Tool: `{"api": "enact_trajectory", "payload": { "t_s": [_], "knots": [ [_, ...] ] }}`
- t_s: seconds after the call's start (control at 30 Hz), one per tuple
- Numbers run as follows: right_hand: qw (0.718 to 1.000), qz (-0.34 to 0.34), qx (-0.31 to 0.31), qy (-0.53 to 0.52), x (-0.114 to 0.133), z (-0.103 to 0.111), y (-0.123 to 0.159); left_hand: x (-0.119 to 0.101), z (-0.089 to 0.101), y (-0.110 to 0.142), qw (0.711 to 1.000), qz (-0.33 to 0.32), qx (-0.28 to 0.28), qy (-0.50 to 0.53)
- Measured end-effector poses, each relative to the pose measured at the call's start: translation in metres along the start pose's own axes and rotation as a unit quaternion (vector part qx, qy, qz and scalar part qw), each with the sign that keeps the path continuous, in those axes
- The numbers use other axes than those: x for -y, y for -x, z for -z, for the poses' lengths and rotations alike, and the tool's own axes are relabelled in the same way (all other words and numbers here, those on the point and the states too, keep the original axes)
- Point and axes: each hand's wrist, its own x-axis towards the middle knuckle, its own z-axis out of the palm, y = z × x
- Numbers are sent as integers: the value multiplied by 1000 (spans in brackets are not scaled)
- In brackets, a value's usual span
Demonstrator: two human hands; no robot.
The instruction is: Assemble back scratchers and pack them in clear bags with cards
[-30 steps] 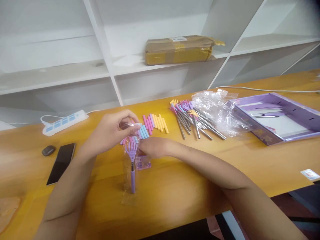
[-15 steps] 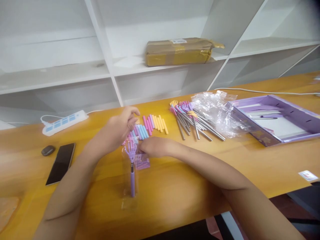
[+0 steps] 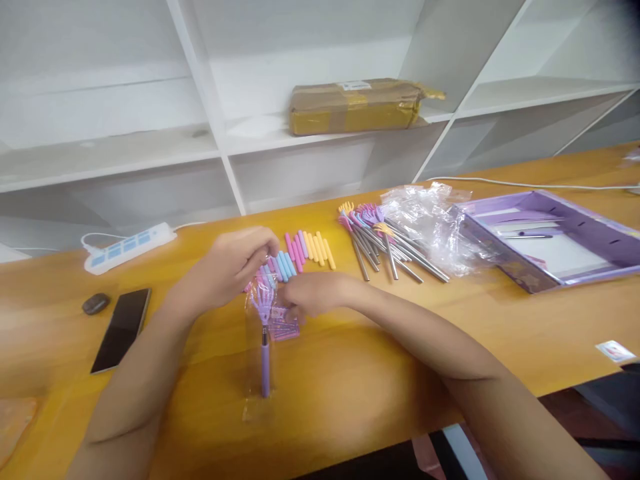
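Left hand (image 3: 227, 270) curls near the bagged scratcher (image 3: 265, 340); right hand (image 3: 317, 293) bends over the cards (image 3: 286, 331); whether either grips anything, I can't tell.

Soft, fairly even light washes the white shelving unit (image 3: 310, 47), while its lower compartments, along the back edge of the desk (image 3: 345, 373), sink into grey with slanting shadows. The varnished top carries a hazy, pale sheen toward its left edge and a warmer glow near the front edge. Sharp white glints break up the crumpled plastic bags (image 3: 430, 223) by the back edge; fainter ones streak the clear wrapper (image 3: 253, 380). Detail is smeary: fingers on the left hand (image 3: 227, 267) and right hand (image 3: 320, 293) blur softly. Wide-angle stretching tilts the shelf lines, and darkness clouds the view's upper right corner.
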Motion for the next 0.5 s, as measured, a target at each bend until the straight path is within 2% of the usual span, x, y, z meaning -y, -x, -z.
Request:
{"api": "enact_trajectory", "payload": {
  "t_s": [0.1,0.27,0.33,0.43,0.5],
  "knots": [
    [999,5,-13,-42,-3,6,11,-3,2,1,1000,25,0,5],
    [985,-48,-167,12,-6,18,54,-3,2,2,1000,19,7,24],
    [965,-75,-247,54,-5,20,72,-1,2,2,999,37,7,38],
    [915,-103,-378,94,-3,21,90,0,1,2,994,62,2,86],
    [878,-60,-468,81,-2,21,92,-1,1,2,992,63,-1,109]
  ]
}}
